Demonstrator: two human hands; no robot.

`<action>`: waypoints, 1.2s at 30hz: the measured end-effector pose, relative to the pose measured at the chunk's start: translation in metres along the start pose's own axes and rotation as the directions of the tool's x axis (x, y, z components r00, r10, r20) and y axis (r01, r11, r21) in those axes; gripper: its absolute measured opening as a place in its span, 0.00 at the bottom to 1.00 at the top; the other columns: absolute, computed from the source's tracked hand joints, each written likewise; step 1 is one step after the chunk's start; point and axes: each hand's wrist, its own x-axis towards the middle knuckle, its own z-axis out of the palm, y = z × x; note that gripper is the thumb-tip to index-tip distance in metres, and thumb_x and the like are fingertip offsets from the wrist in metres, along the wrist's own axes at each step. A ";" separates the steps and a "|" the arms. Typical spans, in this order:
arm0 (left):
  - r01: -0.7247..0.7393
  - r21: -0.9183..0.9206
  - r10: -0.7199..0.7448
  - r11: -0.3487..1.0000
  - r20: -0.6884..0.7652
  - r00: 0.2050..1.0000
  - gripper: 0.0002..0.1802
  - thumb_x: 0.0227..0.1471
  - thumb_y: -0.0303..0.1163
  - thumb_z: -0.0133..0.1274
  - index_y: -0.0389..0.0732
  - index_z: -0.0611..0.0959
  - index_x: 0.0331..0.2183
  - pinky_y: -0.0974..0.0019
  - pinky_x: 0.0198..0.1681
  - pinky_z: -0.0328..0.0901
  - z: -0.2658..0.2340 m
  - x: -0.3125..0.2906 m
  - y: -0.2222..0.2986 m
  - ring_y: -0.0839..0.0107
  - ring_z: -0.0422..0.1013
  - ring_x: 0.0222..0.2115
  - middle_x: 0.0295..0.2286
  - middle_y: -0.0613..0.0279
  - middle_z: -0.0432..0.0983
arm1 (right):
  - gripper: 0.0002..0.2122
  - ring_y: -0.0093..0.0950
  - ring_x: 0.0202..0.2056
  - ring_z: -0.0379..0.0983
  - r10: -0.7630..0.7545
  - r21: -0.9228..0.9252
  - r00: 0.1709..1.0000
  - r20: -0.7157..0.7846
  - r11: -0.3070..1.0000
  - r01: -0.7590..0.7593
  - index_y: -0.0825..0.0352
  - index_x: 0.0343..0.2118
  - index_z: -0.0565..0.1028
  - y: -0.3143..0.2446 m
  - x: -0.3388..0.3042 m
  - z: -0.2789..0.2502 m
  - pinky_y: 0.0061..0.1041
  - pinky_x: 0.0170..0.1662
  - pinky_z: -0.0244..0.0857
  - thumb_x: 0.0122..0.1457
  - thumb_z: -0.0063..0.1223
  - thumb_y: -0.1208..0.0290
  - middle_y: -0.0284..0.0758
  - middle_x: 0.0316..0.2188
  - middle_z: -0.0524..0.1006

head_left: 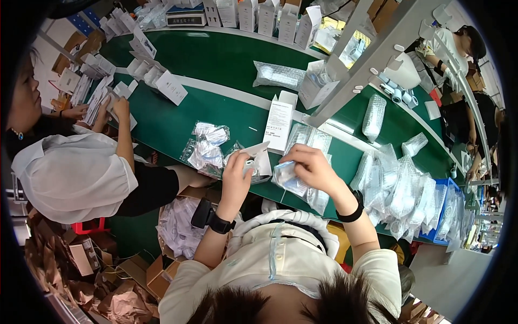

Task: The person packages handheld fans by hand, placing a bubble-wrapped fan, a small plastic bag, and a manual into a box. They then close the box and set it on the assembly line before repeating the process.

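Observation:
At the front edge of the green table, my left hand (237,170) is closed on a small white carton (262,163) with its flap up. What lies inside the carton is mostly hidden by my fingers. Just to the right, my right hand (313,168) grips a clear plastic pouch (290,180) with its fingertips. Beneath and behind that hand lie bubble-wrap bags (318,139). An upright white box (280,121) with printed sides stands beyond my hands. Left of my left hand is a pile of small clear packets (208,144) with white contents.
Bubble-wrapped items (402,189) heap up at the right, partly in a blue bin (442,189). A grey metal post (372,59) rises right of centre. A co-worker (75,167) sits at the left, handling cartons. White boxes (268,19) line the back shelf.

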 end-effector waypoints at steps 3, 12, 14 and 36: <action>-0.016 -0.011 0.017 1.000 0.044 0.999 0.13 0.31 0.17 0.54 0.33 0.74 0.27 0.65 0.39 0.62 -0.001 -0.002 -0.006 0.53 0.67 0.36 0.36 0.50 0.67 | 0.12 0.33 0.24 0.71 0.193 -0.363 0.906 0.376 0.931 -0.048 0.65 0.32 0.73 0.003 0.004 0.028 0.30 0.26 0.64 0.42 0.44 0.77 0.38 0.21 0.73; -0.080 0.061 0.063 0.995 0.237 0.969 0.12 0.33 0.15 0.51 0.32 0.74 0.28 0.60 0.36 0.63 -0.005 -0.006 -0.012 0.50 0.67 0.35 0.39 0.50 0.66 | 0.13 0.36 0.31 0.71 0.434 -0.606 0.538 0.723 0.772 0.191 0.60 0.33 0.74 0.011 0.042 0.062 0.32 0.33 0.66 0.43 0.44 0.74 0.36 0.26 0.74; -0.080 0.121 0.053 0.989 0.215 0.975 0.11 0.33 0.16 0.52 0.32 0.74 0.27 0.60 0.34 0.64 -0.008 -0.006 -0.020 0.51 0.67 0.34 0.38 0.50 0.66 | 0.12 0.37 0.30 0.71 0.343 -0.514 0.593 0.729 0.846 0.143 0.61 0.34 0.73 0.014 0.042 0.059 0.33 0.32 0.65 0.42 0.45 0.74 0.36 0.25 0.74; 0.043 0.041 -0.046 0.998 0.085 0.995 0.05 0.27 0.18 0.54 0.33 0.78 0.18 0.72 0.26 0.63 -0.003 0.008 -0.030 0.67 0.69 0.22 0.19 0.58 0.71 | 0.07 0.35 0.31 0.68 -0.188 -0.125 0.551 0.813 0.868 0.481 0.67 0.27 0.69 -0.004 0.029 0.074 0.30 0.31 0.64 0.41 0.45 0.75 0.34 0.22 0.69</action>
